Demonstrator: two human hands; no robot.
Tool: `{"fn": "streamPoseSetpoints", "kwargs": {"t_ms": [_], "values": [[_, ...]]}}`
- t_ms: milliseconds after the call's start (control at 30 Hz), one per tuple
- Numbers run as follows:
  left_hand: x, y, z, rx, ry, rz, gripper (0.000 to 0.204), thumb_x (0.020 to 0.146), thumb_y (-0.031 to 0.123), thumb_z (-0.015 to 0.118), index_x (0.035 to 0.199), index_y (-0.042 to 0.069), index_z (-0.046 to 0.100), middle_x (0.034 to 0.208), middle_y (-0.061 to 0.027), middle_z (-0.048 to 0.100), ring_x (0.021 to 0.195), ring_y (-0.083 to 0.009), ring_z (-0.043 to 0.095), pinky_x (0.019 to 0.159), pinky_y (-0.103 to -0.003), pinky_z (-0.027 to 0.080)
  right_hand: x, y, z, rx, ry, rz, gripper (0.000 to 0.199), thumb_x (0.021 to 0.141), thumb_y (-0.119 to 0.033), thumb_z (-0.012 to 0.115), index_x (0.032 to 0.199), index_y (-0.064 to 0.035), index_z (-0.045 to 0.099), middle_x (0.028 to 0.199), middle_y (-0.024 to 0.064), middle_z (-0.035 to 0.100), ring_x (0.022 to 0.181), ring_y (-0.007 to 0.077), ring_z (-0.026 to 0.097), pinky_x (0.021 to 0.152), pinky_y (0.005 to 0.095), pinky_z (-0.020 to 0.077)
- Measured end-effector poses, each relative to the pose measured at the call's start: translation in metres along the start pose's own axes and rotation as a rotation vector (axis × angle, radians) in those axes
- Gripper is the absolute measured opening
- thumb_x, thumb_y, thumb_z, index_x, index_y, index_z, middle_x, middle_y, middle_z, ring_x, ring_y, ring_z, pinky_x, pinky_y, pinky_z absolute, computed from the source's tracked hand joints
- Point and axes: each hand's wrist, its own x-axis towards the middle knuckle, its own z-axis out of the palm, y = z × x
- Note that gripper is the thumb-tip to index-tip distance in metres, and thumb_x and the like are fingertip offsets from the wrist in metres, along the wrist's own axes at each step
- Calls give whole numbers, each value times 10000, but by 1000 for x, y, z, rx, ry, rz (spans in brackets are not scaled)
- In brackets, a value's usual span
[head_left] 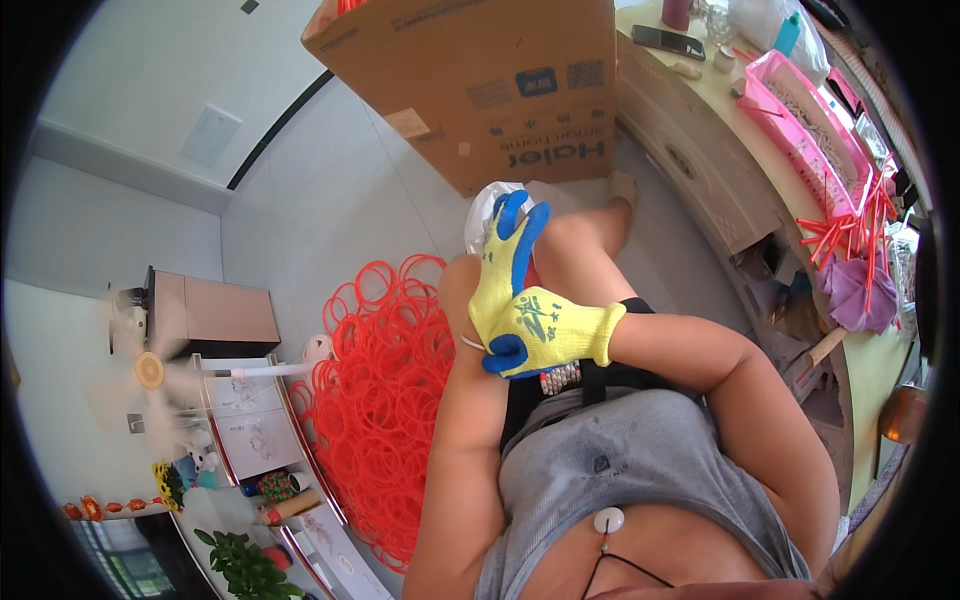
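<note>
Both of my hands wear yellow knit work gloves with blue-coated fingers and palms. My left hand (508, 250) points away from me over my lap, fingers stretched out and slightly apart, holding nothing. Across its wrist lies my right hand (545, 330), its fingers closed on the cuff of the left glove. A thin white band (471, 343) shows at the left wrist. Just beyond the left fingers, a white plastic bag (481, 222) sits between my knees. Part of a small patterned item (560, 378) shows below the right hand at my waist.
A large pile of red plastic rings (385, 400) covers the floor at left. A big cardboard box (480, 90) stands ahead. On the right-hand counter are a pink basket (800, 150), red tubes (840, 235) and a phone (668, 41). A fan (150, 370) spins at far left.
</note>
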Motion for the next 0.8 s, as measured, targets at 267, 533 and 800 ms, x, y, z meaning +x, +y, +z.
{"fn": "streamPoseSetpoints", "kwargs": {"t_ms": [267,533,800], "values": [[31,27,19,-829,374,-973,474,1041,344,527,1430,78,576,1417,-154,605,1359,-305,539,1173,-457,378,4,17,15,16,116,13,339,949,-381,653,1078,-67,674,945,153,674,829,347,652,723,419,512],[-29,-84,-54,-1652,288,-847,575,1041,417,454,1429,6,562,1473,-197,567,1384,-374,502,1213,-508,318,-38,93,-3,-164,308,-48,299,922,-280,684,1174,-122,717,1162,109,693,1058,325,637,914,414,504],[-113,-52,-94,-1651,392,-886,599,1077,471,396,1407,11,590,1415,-197,616,1343,-385,546,1204,-502,350,-37,111,25,-440,-27,-166,455,811,-258,722,1257,-180,675,1307,61,618,1263,316,532,1114,476,381]]}}
